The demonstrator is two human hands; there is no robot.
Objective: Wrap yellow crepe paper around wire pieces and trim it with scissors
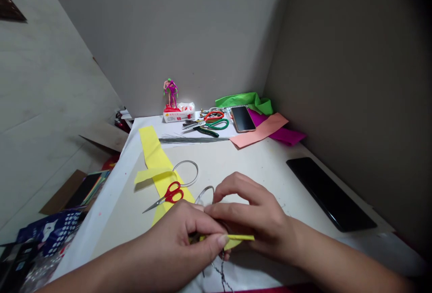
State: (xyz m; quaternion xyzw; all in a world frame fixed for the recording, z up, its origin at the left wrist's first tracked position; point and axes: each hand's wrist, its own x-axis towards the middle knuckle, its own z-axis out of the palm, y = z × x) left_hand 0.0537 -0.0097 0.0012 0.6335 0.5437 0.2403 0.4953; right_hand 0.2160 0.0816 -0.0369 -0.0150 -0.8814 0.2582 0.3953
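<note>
Low in the middle of the view, my left hand (189,234) and my right hand (253,216) meet over the white table (270,162). Both pinch a small folded piece of yellow paper (241,238), and a thin twisted wire (221,272) hangs down from it. A wire loop (204,192) shows just beyond my fingers. Red-handled scissors (168,196) lie shut on a long yellow paper strip (153,153) to the left of my hands, beside a ring of tape (187,172).
At the back lie red and green-handled scissors (212,122), a bundle of thin wires (192,139), a phone (243,119), green, pink and magenta paper (261,131), a small box with a wire figure (171,92). A black flat device (329,192) lies at right. Clutter sits on the floor at left.
</note>
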